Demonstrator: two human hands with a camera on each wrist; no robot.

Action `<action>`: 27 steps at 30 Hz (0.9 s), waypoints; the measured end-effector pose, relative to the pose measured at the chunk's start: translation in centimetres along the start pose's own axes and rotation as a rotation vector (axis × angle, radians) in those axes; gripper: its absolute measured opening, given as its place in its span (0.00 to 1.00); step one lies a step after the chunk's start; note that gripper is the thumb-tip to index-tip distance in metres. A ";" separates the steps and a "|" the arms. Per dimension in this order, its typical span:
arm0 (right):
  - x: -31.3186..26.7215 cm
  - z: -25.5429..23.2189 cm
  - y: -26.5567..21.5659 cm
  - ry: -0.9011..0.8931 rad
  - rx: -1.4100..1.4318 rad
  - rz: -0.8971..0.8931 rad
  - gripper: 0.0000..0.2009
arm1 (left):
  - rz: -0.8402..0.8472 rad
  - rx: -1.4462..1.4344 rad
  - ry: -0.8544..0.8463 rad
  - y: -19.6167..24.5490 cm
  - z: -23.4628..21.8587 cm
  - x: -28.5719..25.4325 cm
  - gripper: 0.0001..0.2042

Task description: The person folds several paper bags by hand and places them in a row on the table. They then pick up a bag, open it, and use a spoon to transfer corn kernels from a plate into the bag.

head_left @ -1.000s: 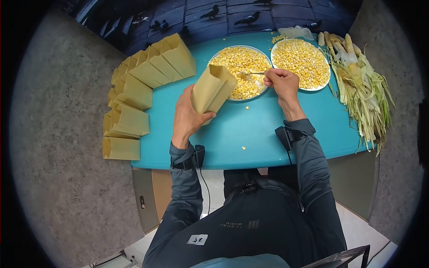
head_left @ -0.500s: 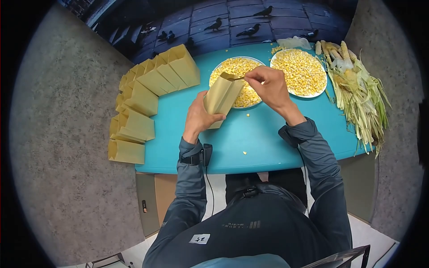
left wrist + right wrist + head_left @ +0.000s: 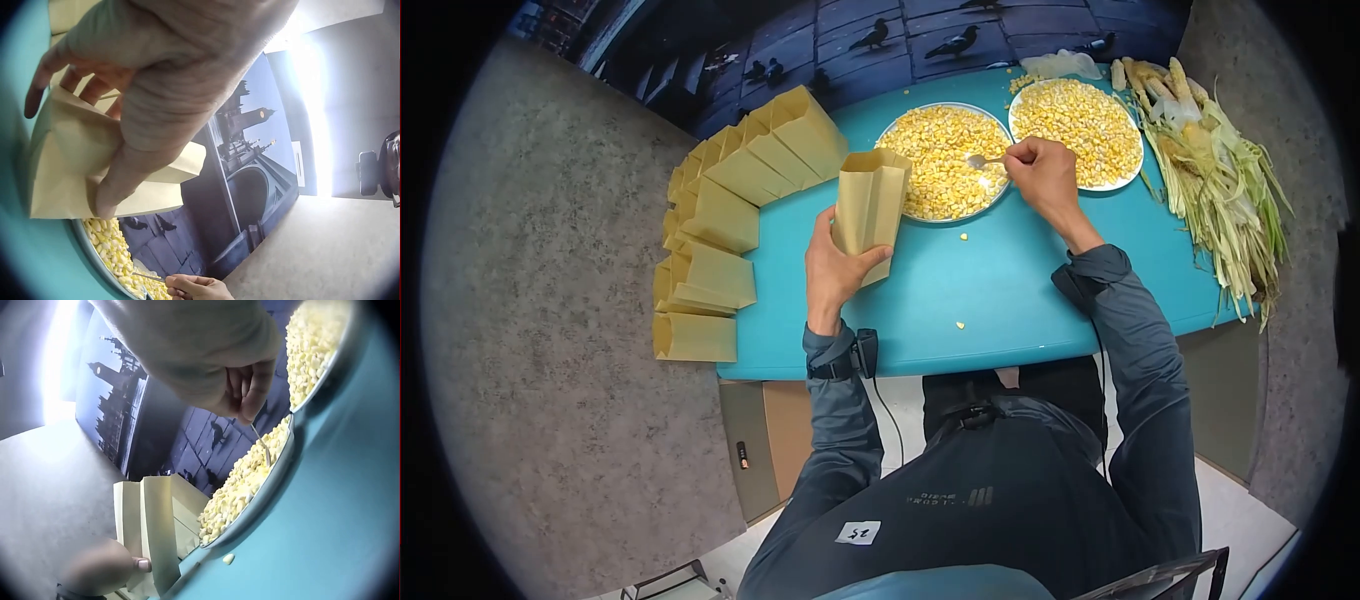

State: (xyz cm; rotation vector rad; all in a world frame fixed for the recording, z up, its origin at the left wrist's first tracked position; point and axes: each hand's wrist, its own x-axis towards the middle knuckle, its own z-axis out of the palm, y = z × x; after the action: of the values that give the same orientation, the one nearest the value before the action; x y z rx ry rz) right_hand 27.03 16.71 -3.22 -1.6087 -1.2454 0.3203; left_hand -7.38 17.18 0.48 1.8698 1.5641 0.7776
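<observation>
My left hand (image 3: 836, 275) grips a tan paper bag (image 3: 870, 205) around its lower part, thumb along the near side. The bag's open mouth points away from me and leans slightly right, beside the near plate of corn kernels. Between thumb and fingers, my right hand (image 3: 1045, 180) pinches the handle of a small metal spoon (image 3: 977, 161). Its bowl rests among the yellow corn kernels (image 3: 945, 130) on the left plate (image 3: 930, 219). In the right wrist view the spoon (image 3: 267, 453) dips into the kernels. What lies inside the bag is hidden.
Several open paper bags (image 3: 720, 205) stand in a curved row along the table's left side. A second plate of kernels (image 3: 1075, 130) sits at the back right, by corn husks and cobs (image 3: 1205, 175). Two stray kernels (image 3: 960, 325) lie on the teal table (image 3: 920, 345).
My right hand moved the spoon from the kernels to the bag's mouth, then back right to the kernels. The bag tipped toward the plate and now stands straighter, farther left of it.
</observation>
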 end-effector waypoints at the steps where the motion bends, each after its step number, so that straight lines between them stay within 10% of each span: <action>1: -0.1 0.5 -0.2 0.000 0.003 0.004 0.04 | -0.016 0.002 0.009 0.1 -0.2 -0.2 0.48; 9: 0.1 4.3 -0.2 -0.166 0.635 0.543 0.06 | -0.019 0.039 0.020 0.1 -0.5 -1.1 0.49; 27: 2.9 -1.3 -8.0 -0.248 0.527 0.147 0.07 | 0.055 0.107 -0.070 1.6 1.2 1.0 0.49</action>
State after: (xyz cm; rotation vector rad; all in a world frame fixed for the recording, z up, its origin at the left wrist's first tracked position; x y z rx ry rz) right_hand 24.71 17.83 4.98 -1.2251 -1.1045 0.8860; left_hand -5.28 17.89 0.97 2.0025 1.5440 0.6567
